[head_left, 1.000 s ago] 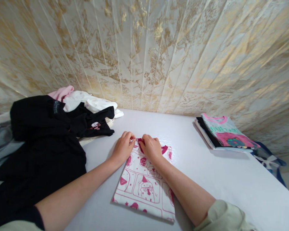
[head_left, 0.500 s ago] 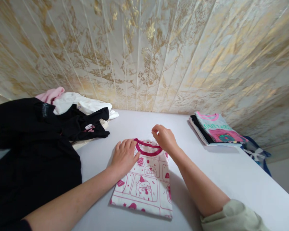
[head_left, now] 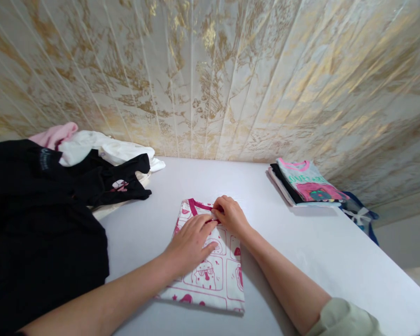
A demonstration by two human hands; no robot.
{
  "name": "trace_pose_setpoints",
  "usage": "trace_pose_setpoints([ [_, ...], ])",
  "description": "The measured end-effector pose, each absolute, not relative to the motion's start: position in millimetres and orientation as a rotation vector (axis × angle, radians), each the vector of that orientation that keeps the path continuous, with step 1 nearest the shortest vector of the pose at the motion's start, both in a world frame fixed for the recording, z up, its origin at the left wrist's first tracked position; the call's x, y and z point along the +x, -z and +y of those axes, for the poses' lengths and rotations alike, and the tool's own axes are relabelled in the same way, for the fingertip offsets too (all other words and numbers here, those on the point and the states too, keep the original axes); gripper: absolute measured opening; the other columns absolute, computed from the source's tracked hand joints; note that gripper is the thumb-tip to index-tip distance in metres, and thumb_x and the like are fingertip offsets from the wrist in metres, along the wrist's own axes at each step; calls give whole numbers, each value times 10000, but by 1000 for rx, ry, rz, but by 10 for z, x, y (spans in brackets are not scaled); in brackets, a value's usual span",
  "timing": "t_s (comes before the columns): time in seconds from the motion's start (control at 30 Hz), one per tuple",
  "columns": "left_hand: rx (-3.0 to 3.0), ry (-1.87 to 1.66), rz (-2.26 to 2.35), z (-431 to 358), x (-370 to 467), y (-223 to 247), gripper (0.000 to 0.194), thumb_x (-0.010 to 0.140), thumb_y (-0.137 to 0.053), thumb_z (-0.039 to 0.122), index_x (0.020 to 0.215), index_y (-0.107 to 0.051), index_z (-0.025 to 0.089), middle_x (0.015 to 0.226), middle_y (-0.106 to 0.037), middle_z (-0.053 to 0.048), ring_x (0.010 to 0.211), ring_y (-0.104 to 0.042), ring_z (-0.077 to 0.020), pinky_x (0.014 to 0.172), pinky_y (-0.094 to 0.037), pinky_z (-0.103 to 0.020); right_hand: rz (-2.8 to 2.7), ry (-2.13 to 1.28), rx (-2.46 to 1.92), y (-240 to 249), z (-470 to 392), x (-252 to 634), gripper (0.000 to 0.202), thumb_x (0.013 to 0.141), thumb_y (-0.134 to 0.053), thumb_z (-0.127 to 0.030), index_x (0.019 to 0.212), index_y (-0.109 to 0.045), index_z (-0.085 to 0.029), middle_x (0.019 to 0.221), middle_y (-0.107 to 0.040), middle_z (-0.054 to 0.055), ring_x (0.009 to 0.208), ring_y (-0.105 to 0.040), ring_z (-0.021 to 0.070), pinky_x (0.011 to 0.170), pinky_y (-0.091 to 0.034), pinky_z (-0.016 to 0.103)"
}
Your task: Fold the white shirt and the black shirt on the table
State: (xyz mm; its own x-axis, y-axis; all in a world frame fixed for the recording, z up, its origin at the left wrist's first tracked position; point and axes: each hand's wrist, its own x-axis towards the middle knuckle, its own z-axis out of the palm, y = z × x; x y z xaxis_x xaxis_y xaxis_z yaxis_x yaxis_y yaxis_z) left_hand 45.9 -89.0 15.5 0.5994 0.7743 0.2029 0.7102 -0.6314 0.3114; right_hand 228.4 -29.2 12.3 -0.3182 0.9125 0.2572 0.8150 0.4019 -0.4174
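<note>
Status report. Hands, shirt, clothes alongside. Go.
Left hand palm-down on printed shirt, right hand at its collar. Shirt folded, flat on white table. Black clothes to the left, folded stack to the right, both apart from shirt.

The head-worn camera looks forward and down, from near, onto the white table (head_left: 336, 256).

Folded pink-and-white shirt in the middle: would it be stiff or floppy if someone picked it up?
The folded shirt would probably be floppy, since it is soft-looking cloth. It is likely light, judging by its thin, flat shape. Lifted by the collar alone, it might well come unfolded, as no clip or tie shows holding it.
</note>
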Motion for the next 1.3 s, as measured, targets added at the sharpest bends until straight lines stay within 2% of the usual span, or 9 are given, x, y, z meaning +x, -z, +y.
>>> trace_pose_setpoints([
  [0.13,2655,-285,1227,-884,457,-3,605,949,-342,573,1445,-381,228,1557,-304,-93,1422,-270,-288,1153,-222,-493,-2233,-202,-1590,-139,-309,2223,66,890,-558,-172,837,-578,-205,855,-592,18,822,-509,165,736,-357,264],
  [0.27,2658,-188,1231,-874,448,9,644,949,-261,617,1466,-363,246,1587,-225,-80,1447,-218,-290,1164,-175,-493,-2244,-137,-1675,-144,-315,2182,94,926,-510,-196,876,-588,-211,897,-605,35,852,-517,175,753,-364,271],
  [0.53,2688,-272,1210,-880,445,20,629,955,-271,601,1481,-331,262,1578,-258,-65,1445,-231,-266,1165,-173,-479,-2215,-108,-1673,-457,-447,2411,257,924,-475,-132,1104,-636,-219,1088,-645,66,1011,-581,188,882,-410,310],
  [0.63,2694,-324,1200,-869,441,52,640,950,-288,603,1487,-319,255,1567,-287,-75,1440,-247,-260,1166,-178,-476,-2370,-177,-1575,-414,-649,2511,324,946,-433,-148,1198,-620,-230,1175,-646,70,1076,-587,175,948,-408,320],
  [0.8,2684,-295,1214,-851,448,37,650,944,-309,603,1484,-330,242,1561,-298,-82,1435,-256,-274,1160,-191,-474,-2463,-138,-1609,-63,-891,2641,513,972,-420,-292,1475,-343,-221,1521,-369,75,1411,-294,200,1145,-226,425],
  [0.9,2679,-258,1214,-851,451,1,640,947,-310,593,1481,-340,241,1570,-275,-79,1442,-240,-271,1162,-187,-466,-2385,-126,-1711,9,-890,2677,533,980,-385,-333,1491,-308,-199,1542,-327,75,1428,-258,193,1154,-213,428],
  [1.07,2679,-264,1203,-850,443,-8,615,952,-317,580,1476,-352,260,1568,-277,-83,1437,-253,-275,1149,-205,-468,-2090,15,-1893,-49,-853,2714,527,977,-347,-279,1476,-320,-113,1528,-330,151,1409,-288,230,1126,-267,451],
  [1.2,2699,-308,1175,-839,434,18,573,954,-340,567,1473,-341,327,1570,-278,-60,1434,-261,-272,1147,-207,-475,-2183,-19,-1841,-21,-877,2710,499,977,-360,-297,1459,-361,-170,1504,-384,124,1391,-325,216,1127,-262,450],
  [1.3,2697,-283,1178,-838,433,14,566,957,-335,563,1475,-335,334,1573,-269,-63,1439,-245,-275,1147,-205,-482,-2137,-17,-1951,5,-872,2698,479,969,-361,-262,1432,-400,-144,1486,-409,136,1379,-340,246,1112,-276,465],
])
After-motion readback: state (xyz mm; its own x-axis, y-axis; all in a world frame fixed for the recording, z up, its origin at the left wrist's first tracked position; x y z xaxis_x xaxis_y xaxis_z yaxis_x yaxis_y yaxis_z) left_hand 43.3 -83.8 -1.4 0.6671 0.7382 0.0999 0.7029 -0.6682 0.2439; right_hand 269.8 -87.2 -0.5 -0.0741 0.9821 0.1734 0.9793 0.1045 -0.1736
